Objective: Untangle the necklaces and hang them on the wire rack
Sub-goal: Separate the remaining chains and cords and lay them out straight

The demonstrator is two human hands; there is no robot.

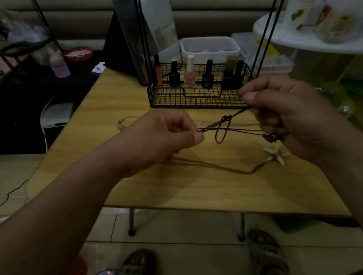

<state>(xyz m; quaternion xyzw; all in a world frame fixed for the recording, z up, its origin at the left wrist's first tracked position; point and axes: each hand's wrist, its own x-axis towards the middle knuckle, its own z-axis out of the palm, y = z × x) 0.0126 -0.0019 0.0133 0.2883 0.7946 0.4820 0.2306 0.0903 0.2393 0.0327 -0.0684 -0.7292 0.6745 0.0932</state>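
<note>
On my feed the dim room is floored in pale glossy square tiles (190,247), with a beige padded sofa back (217,15) running in soft horizontal rolls behind everything. On the tiles stands the low rectangular table with a light wood-grain top (206,194) and thin metal legs, and a white round plastic table (301,36) crowds in at the right. At the far side of the wooden top sits the black wire rack (194,98), a grid-mesh basket with slim black uprights rising out of view; small glass nail-polish bottles stand inside it, one of them pink (189,76). Both hands hover above the middle of the table, in front of the rack. The left hand (159,138) is curled, thumb and forefinger pinching the dark twisted cord necklace (226,118); the right hand (287,109) is curled too, pinching the same cord's other end. The cord runs taut between the two pinches, with a tight knot about midway and a small oval loop hanging under it, clear of the wood. A fine silver chain necklace (127,119) lies flat on the table behind the left hand. A thinner brown cord lies slack beneath the hands, leading to a white starfish-shaped pendant (276,153) just below the right hand.
</note>
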